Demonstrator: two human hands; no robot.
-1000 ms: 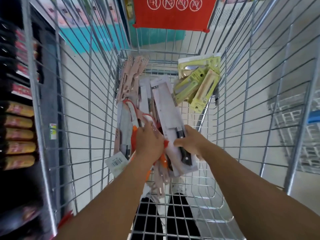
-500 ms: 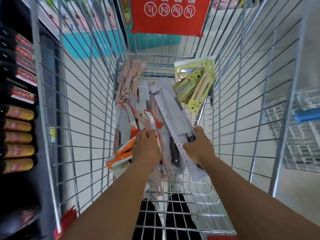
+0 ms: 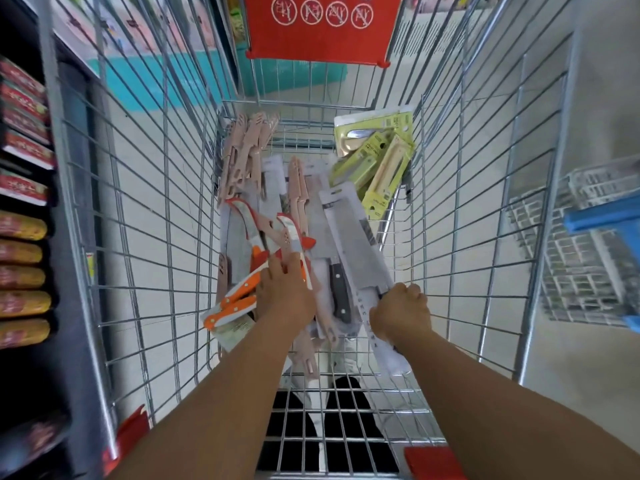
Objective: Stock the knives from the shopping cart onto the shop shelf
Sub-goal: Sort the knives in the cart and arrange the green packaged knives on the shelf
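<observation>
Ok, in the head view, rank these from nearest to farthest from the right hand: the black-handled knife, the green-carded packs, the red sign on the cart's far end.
From the right hand:
1. Black-handled knife, just to its left in the cart's pile.
2. Green-carded packs, farther up the cart, against its right wall.
3. Red sign, on the cart's far end, at the frame's top.
</observation>
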